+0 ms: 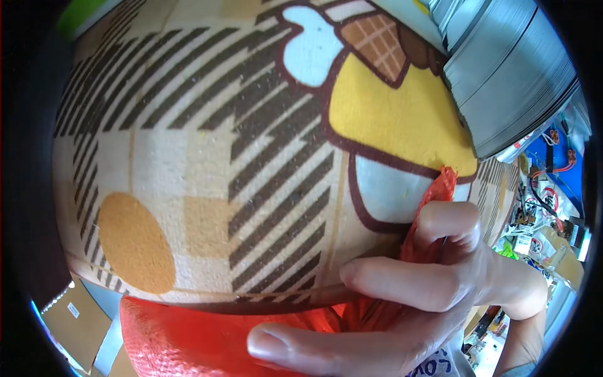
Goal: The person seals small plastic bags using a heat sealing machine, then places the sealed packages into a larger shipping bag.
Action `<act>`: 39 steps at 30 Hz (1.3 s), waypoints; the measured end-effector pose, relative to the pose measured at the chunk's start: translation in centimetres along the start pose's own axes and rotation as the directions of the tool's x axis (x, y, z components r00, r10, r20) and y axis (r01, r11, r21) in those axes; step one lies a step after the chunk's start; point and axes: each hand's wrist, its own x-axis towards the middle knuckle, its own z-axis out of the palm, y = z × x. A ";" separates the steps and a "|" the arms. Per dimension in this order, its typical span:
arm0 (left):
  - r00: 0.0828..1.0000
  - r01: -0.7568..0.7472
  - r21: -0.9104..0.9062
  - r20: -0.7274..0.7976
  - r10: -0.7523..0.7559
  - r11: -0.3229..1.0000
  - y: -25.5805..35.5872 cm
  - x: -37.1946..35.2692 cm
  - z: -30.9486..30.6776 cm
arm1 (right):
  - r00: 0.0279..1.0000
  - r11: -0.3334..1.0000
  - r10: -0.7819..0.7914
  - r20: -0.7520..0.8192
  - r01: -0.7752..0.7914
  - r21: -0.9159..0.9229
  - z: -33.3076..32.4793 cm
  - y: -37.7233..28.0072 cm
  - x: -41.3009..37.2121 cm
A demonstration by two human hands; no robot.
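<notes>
My right hand [433,289] reaches in from the lower right, with its fingers curled and its thumb apart along the bottom. Thin red plastic, apparently a bag [188,333], is gathered in its fingers. A crumpled tip of it sticks up past the knuckles, and the wider part spreads below the cloth's edge. Under the fingers lies a plaid cloth-covered surface [188,163] with a printed cartoon in yellow, white and brown. My left hand is out of sight.
A thick stack of thin grey-white sheets [509,75] stands at the upper right. Beyond it are a blue panel [562,157], wires and jumbled small items. A cardboard box [75,323] is at the lower left, and something green [78,16] shows at the top left.
</notes>
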 end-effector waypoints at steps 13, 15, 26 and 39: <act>1.000 -0.002 -0.041 0.004 0.002 0.999 0.4 2.0 0.4 | 0.998 1.000 -0.002 0.059 0.002 -0.001 0.0 -1.3 1.1; 1.000 -0.010 -0.054 -0.007 0.010 0.999 0.9 2.5 0.1 | 0.994 0.998 -0.039 0.098 0.044 -0.047 -0.3 -1.1 1.1; 0.987 -0.155 -0.209 -0.069 0.143 0.966 6.3 4.3 -7.1 | 0.955 0.992 -0.046 0.293 0.009 0.127 -2.8 -1.0 1.0; 0.871 -0.491 -0.452 -0.266 0.413 0.745 6.1 -13.9 -22.9 | 0.974 0.995 -0.096 0.203 0.089 0.044 -3.2 -2.3 0.6</act>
